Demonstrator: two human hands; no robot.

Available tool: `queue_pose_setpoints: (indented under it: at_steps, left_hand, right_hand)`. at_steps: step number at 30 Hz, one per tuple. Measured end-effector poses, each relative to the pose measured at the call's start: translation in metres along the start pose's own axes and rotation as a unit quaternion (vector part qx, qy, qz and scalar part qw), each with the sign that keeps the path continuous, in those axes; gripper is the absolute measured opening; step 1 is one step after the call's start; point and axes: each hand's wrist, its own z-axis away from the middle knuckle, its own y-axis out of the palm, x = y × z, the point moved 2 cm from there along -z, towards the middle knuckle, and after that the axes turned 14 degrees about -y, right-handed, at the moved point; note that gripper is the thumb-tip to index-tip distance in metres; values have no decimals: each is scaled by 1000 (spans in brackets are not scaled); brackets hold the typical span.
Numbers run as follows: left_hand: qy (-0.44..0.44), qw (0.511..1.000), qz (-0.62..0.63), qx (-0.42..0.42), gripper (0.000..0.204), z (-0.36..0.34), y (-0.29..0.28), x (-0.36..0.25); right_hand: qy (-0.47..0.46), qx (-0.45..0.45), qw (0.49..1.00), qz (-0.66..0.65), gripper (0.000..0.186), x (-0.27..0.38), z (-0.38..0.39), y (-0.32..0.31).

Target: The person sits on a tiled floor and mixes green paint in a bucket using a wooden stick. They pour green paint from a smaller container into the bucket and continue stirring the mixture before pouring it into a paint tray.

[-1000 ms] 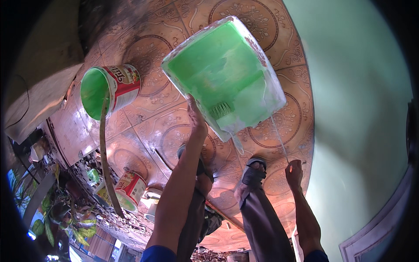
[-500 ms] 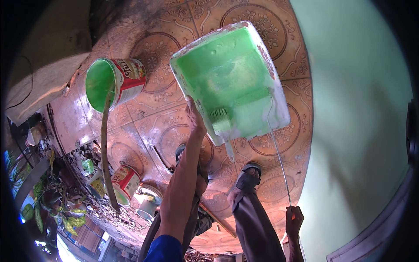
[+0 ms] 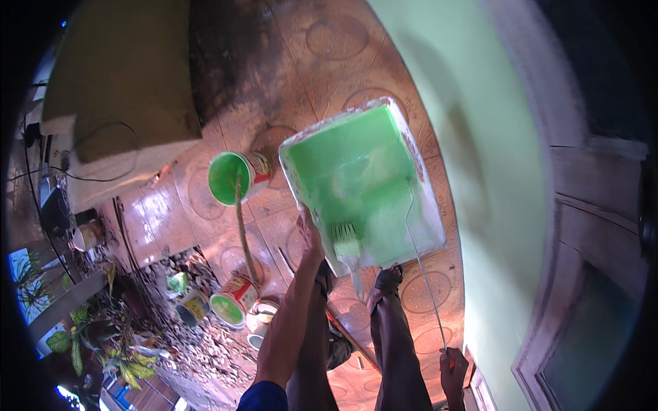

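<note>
My left hand (image 3: 310, 236) grips the left edge of a white paint tray (image 3: 434, 229) coated inside with light green paint. A paintbrush (image 3: 347, 248) rests in the tray near that hand, its handle poking out over the near rim. Lower right, my right hand (image 3: 453, 370) is closed around the handle of a paint roller, whose long wire rod (image 3: 430, 288) reaches up into the tray. The roller's sleeve lies in the green paint and blends with it, so its outline is hard to make out.
Left of the tray stands a paint bucket (image 3: 258, 168) with a stick (image 3: 242, 229) in it. Smaller paint tubs (image 3: 240, 292) sit nearer, beside rubble and potted plants (image 3: 133, 366). A pale green wall (image 3: 493, 205) and a framed door or window (image 3: 582, 226) are on the right.
The view has shifted, showing more of the wall and frame on the right. In it the tray sits lower, and the bucket appears further right. Both hands keep their holds.
</note>
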Motion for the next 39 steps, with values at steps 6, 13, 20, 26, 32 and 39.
queue_pose_setpoints:
  at_steps: [6,13,20,26,32,39]
  left_hand:
    - [6,995,-81,49,81,79,-22,-57]
    - [71,977,-125,155,75,211,-3,-132]
    - [2,952,-216,218,70,295,10,-148]
    - [-24,919,-262,294,66,338,18,-142]
    - [-2,848,-382,367,64,359,28,-137]
    - [6,751,-524,401,67,368,62,-105]
  right_hand:
    - [-97,-38,995,7,20,82,104,-45]
    - [-65,-117,990,-35,23,136,231,-69]
    - [10,-205,976,-78,23,149,348,-59]
    - [65,-271,955,-102,17,160,426,-40]
    - [149,-303,936,-95,16,165,487,14]
    - [214,-339,907,-131,19,184,527,54]
